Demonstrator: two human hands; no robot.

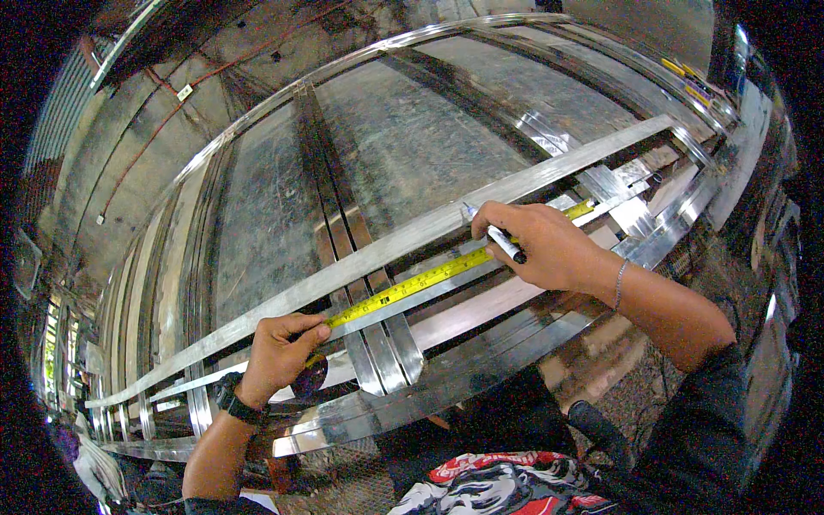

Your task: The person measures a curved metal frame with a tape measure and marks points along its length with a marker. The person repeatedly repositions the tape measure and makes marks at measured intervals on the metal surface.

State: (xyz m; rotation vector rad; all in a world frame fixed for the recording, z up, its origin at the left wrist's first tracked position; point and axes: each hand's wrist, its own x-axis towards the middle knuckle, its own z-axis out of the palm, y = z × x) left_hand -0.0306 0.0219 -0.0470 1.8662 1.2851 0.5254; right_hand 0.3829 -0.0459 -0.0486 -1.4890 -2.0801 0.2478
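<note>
A yellow tape measure [421, 281] lies stretched along a narrow metal bar [463, 279], its blade running slantwise between my hands. My left hand [283, 350] pinches the blade near its left end between thumb and fingers. A dark, rounded object [311, 376] shows just below that hand, partly hidden by it. My right hand [545, 249] grips a white marker pen with a black end [505, 245], its tip pointing up and left towards a long, flat silver metal bar [403, 249]. Part of the blade passes beneath my right hand and shows again beyond it.
Beneath the bars spreads a large, scuffed metal-topped table [378, 154] with dark strips across it. Short metal pieces [618, 193] lie at the right. Yellow-and-black tools [687, 81] rest at the far right corner. A red cable [236, 58] runs over the floor behind.
</note>
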